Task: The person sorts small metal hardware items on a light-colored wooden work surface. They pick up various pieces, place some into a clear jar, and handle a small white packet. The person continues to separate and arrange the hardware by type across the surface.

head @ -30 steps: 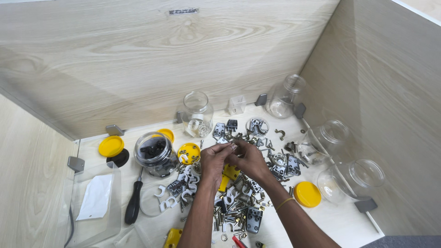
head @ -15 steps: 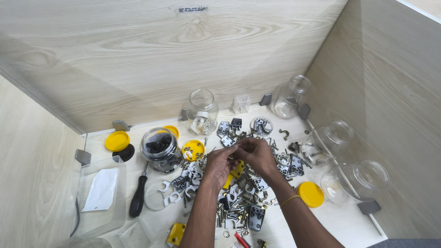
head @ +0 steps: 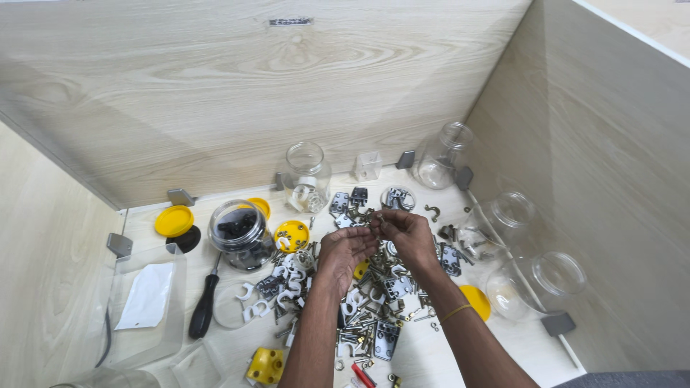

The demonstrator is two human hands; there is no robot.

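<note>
Since half a second ago my hands have scarcely moved; the view alone has shifted, so the work remains at the same stage. My left hand [head: 343, 250] and right hand [head: 407, 233] meet fingertip to fingertip above the hardware pile [head: 359, 302] at mid-worktop, pinching a small metal piece [head: 374, 226]. It is too small to identify; the black-filled jar [head: 239, 233] stands left.

A heap of hardware [head: 374, 302] lies spread over the middle of the tabletop, running toward its near edge: grey metal brackets, screws and white plastic clips, loosely piled. Above its far end a tiny metal piece [head: 375, 225] is pinched, too small to tell apart.
</note>
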